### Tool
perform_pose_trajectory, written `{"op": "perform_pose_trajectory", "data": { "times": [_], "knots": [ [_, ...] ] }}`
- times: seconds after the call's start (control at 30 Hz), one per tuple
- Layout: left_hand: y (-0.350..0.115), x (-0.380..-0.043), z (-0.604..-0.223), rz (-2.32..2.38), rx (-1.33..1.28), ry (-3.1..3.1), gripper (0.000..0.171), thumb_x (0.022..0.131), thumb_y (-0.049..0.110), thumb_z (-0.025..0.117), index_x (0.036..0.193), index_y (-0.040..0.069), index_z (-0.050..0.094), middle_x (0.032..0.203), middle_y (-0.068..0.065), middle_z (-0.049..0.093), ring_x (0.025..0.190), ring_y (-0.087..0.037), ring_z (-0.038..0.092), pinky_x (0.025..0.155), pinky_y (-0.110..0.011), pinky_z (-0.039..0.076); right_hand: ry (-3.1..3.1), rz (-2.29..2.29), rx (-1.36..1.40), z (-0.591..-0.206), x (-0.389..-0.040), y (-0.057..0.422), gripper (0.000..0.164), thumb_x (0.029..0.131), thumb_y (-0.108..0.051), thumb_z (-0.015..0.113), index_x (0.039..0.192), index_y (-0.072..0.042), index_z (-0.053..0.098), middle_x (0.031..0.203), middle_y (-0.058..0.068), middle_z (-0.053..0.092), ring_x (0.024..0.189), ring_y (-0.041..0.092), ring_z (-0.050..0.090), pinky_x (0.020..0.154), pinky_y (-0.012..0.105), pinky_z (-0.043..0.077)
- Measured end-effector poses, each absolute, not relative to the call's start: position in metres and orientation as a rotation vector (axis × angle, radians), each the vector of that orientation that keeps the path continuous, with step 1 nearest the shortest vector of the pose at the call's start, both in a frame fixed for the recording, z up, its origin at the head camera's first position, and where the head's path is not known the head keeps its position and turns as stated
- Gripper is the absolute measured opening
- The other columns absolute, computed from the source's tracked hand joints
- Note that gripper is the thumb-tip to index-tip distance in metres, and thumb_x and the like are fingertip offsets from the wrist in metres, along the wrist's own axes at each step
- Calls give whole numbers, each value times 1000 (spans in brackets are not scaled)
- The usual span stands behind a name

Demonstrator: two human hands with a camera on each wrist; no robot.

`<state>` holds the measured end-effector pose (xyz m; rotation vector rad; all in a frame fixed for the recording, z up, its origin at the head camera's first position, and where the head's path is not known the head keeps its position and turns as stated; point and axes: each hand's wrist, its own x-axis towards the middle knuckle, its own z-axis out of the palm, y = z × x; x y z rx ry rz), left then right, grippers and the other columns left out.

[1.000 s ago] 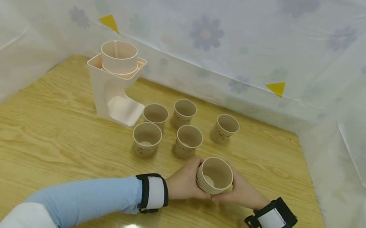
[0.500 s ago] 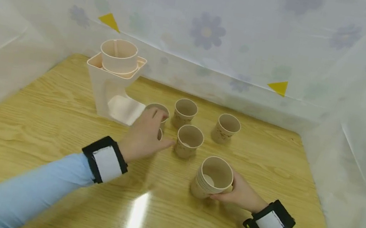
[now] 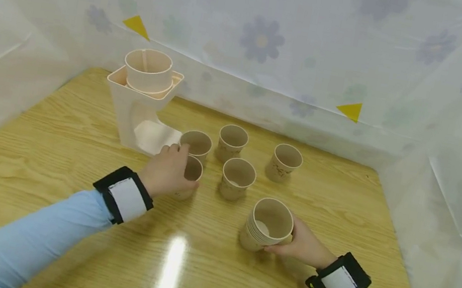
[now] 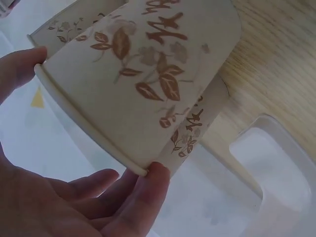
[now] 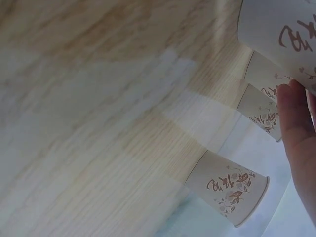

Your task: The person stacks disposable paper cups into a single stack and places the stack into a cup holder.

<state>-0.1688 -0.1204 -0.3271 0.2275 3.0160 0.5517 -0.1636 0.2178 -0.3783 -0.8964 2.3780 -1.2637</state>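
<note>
In the head view my left hand (image 3: 166, 171) grips the front-left paper cup (image 3: 193, 169) near its rim. The left wrist view shows this paper cup (image 4: 133, 74), with brown flower print and writing, between thumb and fingertips at its rolled rim. To the right, my right hand (image 3: 308, 243) holds a stack of nested paper cups (image 3: 253, 237) from its right side; the stack stands upright on the table. The right wrist view catches only part of that stack (image 5: 276, 29) and a few fingers (image 5: 294, 111).
Behind the gripped cup stands another paper cup (image 3: 196, 142). Further upright cups are a middle one (image 3: 238, 178), a back one (image 3: 233, 142) and a right one (image 3: 285, 162). A pale pink coffee-maker-shaped stand (image 3: 131, 109) is at left on the wooden table (image 3: 47, 174).
My left hand has left the cup stack, reached left, and now grips the front-left paper cup. The right hand stays on the stack.
</note>
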Motion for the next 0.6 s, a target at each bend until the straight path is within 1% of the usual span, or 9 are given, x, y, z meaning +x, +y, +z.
{"op": "perform_pose_trajectory", "data": {
  "times": [0.07,0.17,0.27,0.37,0.5,0.6],
  "knots": [
    [-121,-168,-323,583,242,3010,86,75,38,72,132,-13,34,119,-32,51,108,-45,50,89,-50,46,2379,-1266,-904,-379,-164,218,79,69,-10,82,135,-3,40,128,14,53,114,-3,47,97,21,39],
    [-119,-163,-308,662,300,3025,78,73,33,73,128,-10,39,115,-27,56,101,-42,52,85,-47,46,2375,-1274,-932,-380,-164,217,79,69,-10,82,135,-4,40,128,14,53,115,-2,48,97,21,39],
    [-112,-155,-283,769,394,3055,75,71,32,74,127,-6,42,112,-20,58,98,-35,53,83,-43,47,2369,-1279,-955,-381,-164,216,79,69,-9,81,136,-4,40,129,14,53,115,-1,48,98,22,39],
    [-100,-148,-252,953,507,3042,76,71,30,74,130,-4,42,111,-15,59,98,-29,55,82,-39,48,2366,-1281,-954,-382,-165,215,79,69,-10,81,136,-6,40,129,13,53,116,-1,47,98,22,39],
    [-80,-138,-220,1168,699,2965,77,72,30,75,134,0,41,122,-12,56,107,-25,53,90,-37,46,2364,-1289,-927,-383,-166,213,78,69,-11,82,135,-5,41,128,13,54,115,0,48,98,22,39],
    [-64,-133,-213,1278,886,2888,76,73,30,76,134,1,41,128,-11,53,113,-22,49,96,-34,42,2362,-1288,-923,-384,-166,212,77,69,-11,82,134,-4,41,125,14,55,112,3,51,97,22,41]
  ]
}}
